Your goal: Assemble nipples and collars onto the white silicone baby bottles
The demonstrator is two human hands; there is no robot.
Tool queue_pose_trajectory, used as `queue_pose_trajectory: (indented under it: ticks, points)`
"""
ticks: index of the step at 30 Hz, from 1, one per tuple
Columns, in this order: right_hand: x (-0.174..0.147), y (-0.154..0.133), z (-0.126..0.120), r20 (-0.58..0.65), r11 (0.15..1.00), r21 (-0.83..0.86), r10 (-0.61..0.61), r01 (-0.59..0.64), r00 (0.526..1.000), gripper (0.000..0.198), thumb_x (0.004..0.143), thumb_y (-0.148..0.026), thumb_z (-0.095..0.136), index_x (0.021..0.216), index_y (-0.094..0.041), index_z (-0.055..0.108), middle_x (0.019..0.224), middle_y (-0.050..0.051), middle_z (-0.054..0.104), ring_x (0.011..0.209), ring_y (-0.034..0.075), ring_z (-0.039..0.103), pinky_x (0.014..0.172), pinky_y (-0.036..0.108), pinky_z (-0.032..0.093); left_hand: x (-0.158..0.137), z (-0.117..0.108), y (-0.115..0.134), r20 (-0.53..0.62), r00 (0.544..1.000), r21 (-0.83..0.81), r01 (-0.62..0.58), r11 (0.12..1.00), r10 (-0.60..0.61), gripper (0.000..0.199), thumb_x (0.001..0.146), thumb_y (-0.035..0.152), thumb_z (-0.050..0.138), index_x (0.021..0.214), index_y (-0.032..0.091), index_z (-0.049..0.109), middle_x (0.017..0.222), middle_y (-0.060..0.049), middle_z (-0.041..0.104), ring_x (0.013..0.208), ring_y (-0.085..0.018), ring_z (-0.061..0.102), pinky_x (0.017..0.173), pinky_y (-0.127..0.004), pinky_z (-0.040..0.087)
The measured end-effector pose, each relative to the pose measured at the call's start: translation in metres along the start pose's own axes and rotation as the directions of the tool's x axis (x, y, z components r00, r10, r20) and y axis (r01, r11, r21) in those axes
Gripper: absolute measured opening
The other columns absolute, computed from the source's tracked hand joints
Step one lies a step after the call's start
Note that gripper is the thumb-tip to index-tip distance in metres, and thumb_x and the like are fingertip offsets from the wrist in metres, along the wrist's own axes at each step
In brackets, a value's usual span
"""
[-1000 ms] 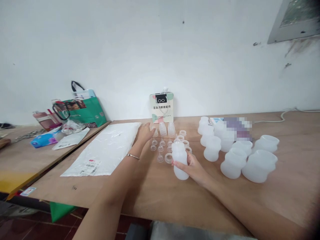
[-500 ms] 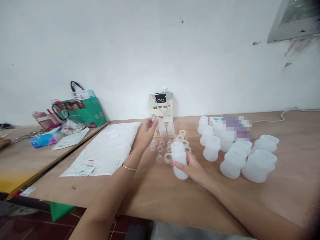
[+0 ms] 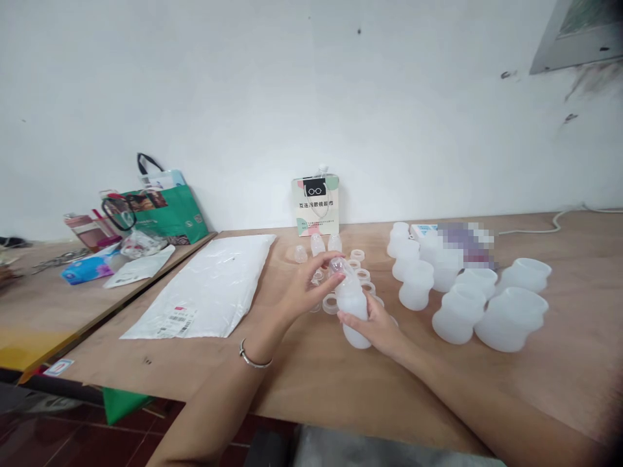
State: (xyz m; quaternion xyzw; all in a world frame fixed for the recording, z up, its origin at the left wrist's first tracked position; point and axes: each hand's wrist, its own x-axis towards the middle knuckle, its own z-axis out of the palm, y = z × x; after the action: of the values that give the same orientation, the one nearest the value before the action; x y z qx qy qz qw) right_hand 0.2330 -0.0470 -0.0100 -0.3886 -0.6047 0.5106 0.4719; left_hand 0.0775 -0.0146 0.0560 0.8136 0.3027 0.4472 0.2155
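My right hand (image 3: 377, 325) is wrapped round a frosted baby bottle (image 3: 354, 308), which tilts slightly above the table. At the top of this bottle, my left hand (image 3: 309, 285) grips a clear dome-shaped cap (image 3: 337, 264) between thumb and fingers. The cap sits on or right against the bottle's neck; the exact contact is hard to make out. Just behind are white collar rings (image 3: 357, 255) in a loose row, and clear teats (image 3: 318, 275) partly hidden by my left hand. Clear domed caps (image 3: 318, 244) stand farther back.
Several open frosted bottles (image 3: 457, 314) stand at the right, near a white box (image 3: 423, 230). A white mailing bag (image 3: 204, 285) lies at the left. A paper bag (image 3: 316, 211) leans on the wall. A green bag (image 3: 178, 214) and tissue pack (image 3: 87, 264) occupy the left table.
My left hand has come forward and right from the back caps, bringing the clear cap onto the top of the bottle. My right hand keeps its hold on the bottle.
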Motion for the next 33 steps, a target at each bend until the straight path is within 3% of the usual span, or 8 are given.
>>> queue_pose_trajectory:
  ticks: [7,13,20,26,30,33]
  points:
    - [-0.004,-0.008,0.0,-0.053,0.995,-0.095,-0.035,0.029,0.998,0.045,0.068,-0.041,0.066,0.107,-0.024,0.05,0.091,0.002,0.062,0.086,0.022,0.058,0.073,0.036,0.048,-0.003,0.012,-0.005,-0.014,1.0,-0.119,0.025,0.993,-0.027,0.031,0.08,0.034,0.052,0.107,0.02,0.057,0.101,-0.005,0.062,0.095,-0.018,0.054,0.084,-0.031,0.042]
    - [-0.006,-0.002,-0.002,-0.008,0.999,-0.037,-0.015,0.014,1.0,0.047,0.07,-0.043,0.065,0.11,-0.025,0.048,0.095,0.003,0.063,0.09,0.023,0.059,0.074,0.036,0.047,-0.009,0.023,-0.011,-0.05,0.998,-0.212,0.035,0.977,-0.046,0.031,0.08,0.034,0.053,0.108,0.021,0.056,0.106,-0.005,0.06,0.096,-0.018,0.054,0.086,-0.031,0.042]
    - [-0.005,-0.009,-0.001,-0.042,0.997,-0.075,-0.025,0.021,0.999,0.046,0.069,-0.04,0.066,0.11,-0.026,0.05,0.096,0.003,0.063,0.093,0.025,0.058,0.077,0.039,0.047,-0.011,0.026,-0.012,-0.088,0.994,-0.28,0.032,0.959,-0.059,0.03,0.08,0.033,0.053,0.107,0.019,0.055,0.108,-0.006,0.06,0.099,-0.019,0.054,0.087,-0.031,0.041]
    - [-0.002,-0.008,0.0,-0.046,1.0,-0.018,0.002,-0.003,0.999,0.041,0.067,-0.041,0.067,0.103,-0.026,0.052,0.088,0.003,0.064,0.086,0.024,0.06,0.072,0.037,0.048,-0.008,0.028,-0.011,-0.088,0.995,-0.278,0.03,0.96,-0.056,0.033,0.081,0.035,0.052,0.111,0.02,0.054,0.113,-0.007,0.058,0.103,-0.019,0.052,0.092,-0.032,0.039]
    - [0.003,-0.007,0.0,-0.098,0.999,0.041,0.004,0.0,0.995,0.045,0.066,-0.041,0.068,0.102,-0.023,0.051,0.091,0.003,0.063,0.084,0.022,0.06,0.072,0.035,0.048,-0.009,0.035,-0.02,0.01,1.0,-0.306,0.007,0.952,-0.004,0.044,0.086,0.039,0.042,0.126,0.023,0.042,0.127,-0.007,0.048,0.116,-0.021,0.044,0.1,-0.034,0.032]
    - [0.007,-0.002,-0.005,-0.11,0.996,0.079,-0.04,0.048,0.993,0.05,0.066,-0.04,0.069,0.108,-0.022,0.049,0.099,0.004,0.061,0.091,0.02,0.058,0.077,0.034,0.047,-0.012,0.041,-0.029,0.095,0.995,-0.369,0.07,0.927,-0.037,0.05,0.085,0.044,0.042,0.13,0.023,0.038,0.128,-0.008,0.046,0.118,-0.021,0.04,0.1,-0.035,0.031]
